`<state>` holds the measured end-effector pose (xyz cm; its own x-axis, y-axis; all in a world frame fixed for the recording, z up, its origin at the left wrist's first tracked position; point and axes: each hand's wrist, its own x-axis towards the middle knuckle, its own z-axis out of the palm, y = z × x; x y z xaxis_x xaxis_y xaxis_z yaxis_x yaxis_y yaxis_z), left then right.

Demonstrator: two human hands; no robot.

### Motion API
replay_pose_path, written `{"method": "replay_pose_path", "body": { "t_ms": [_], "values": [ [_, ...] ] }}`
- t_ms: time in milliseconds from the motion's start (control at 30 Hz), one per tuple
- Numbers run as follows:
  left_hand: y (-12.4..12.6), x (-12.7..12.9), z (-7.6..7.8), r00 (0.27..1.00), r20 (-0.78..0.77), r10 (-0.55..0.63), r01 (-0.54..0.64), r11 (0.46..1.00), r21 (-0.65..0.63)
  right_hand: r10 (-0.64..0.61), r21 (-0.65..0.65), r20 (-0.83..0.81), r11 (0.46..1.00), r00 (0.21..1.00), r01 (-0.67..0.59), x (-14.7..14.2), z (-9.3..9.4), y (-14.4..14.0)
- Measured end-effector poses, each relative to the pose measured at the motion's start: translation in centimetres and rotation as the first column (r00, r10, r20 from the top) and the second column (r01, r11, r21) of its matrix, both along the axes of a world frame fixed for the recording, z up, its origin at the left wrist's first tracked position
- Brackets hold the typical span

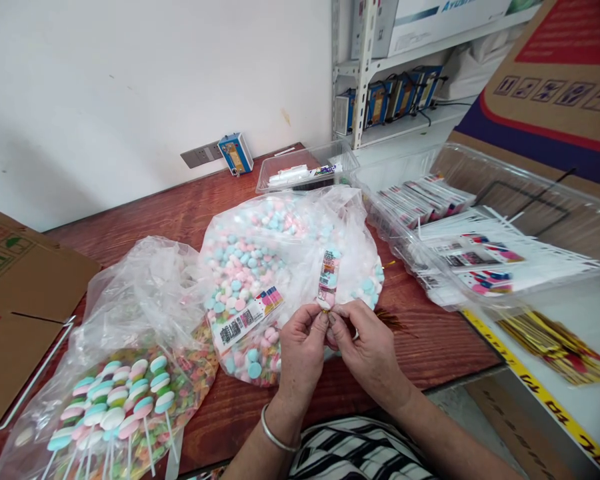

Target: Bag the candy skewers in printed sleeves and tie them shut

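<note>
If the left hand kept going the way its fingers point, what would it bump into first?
Probably the small candy packet that the left hand already pinches together with the right hand; beyond it lies the clear bag of pink and blue candies.

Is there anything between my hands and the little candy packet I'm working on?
Nothing visible. The left hand and right hand both pinch the bottom end of the candy packet, which stands upright above the fingers. The big candy bag lies behind it, not between.
</note>
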<state>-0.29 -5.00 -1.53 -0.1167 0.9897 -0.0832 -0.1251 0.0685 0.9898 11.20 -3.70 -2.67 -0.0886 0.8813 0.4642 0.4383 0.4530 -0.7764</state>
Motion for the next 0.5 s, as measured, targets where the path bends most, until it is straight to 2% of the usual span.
{"method": "replay_pose_path", "body": {
  "t_ms": [100,200,267,300,367,433,467,500],
  "values": [
    [0.1,-0.2,-0.6,0.999,0.024,-0.035,0.033,0.997,0.072,-0.003,-0.075,-0.063,0.997,0.998,-0.001,0.0,0.5,-0.1],
    [0.5,-1.2,-0.7,0.995,0.034,-0.09,0.081,0.973,0.217,0.115,-0.219,-0.273,0.959,0.955,-0.178,0.1,1.4,-0.5],
    [0.6,-2.3,-0.1,0.993,0.008,-0.122,0.114,0.947,0.301,0.196,-0.277,-0.37,0.91,0.908,-0.309,0.3,1.8,-0.6],
    [0.5,-2.9,0.6,0.993,-0.023,-0.117,0.118,0.932,0.344,0.208,-0.286,-0.373,0.901,0.904,-0.326,0.6,2.0,-0.5],
    [-0.2,-3.9,2.2,0.99,-0.128,-0.06,0.109,0.901,0.421,0.154,-0.25,-0.286,0.941,0.946,-0.229,1.3,2.4,-0.3],
    [-1.2,-4.5,3.8,0.95,-0.308,-0.05,0.183,0.888,0.421,0.034,-0.121,-0.15,0.991,0.988,-0.053,2.1,3.0,-0.2],
    [-1.7,-4.5,4.5,0.916,-0.381,-0.124,0.271,0.891,0.363,-0.016,-0.038,-0.095,0.999,0.995,0.013,2.4,3.4,-0.2],
    [-2.1,-4.4,5.0,0.873,-0.413,-0.259,0.386,0.884,0.262,-0.039,0.037,-0.054,0.998,0.998,0.041,2.6,3.8,-0.3]
  ]
}}
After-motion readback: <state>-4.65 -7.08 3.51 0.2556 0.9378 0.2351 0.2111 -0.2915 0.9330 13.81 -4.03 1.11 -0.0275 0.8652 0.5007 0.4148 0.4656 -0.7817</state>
